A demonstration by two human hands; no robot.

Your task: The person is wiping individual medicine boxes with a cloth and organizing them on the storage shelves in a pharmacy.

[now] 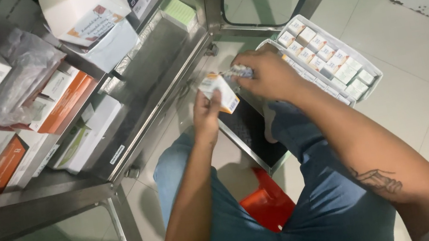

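White box sits pinched in our left hand, long axis tilted up-right; our right hand, just right of it, grips a foil strip at its mouth.

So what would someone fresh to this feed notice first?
Most likely the two hands at centre: the left hand holds a small white and orange box, and the right hand pinches what looks like a foil strip at its open end. Just right of them sits a white tray packed with small boxes in rows. At left, steel shelves hold orange and white cartons.
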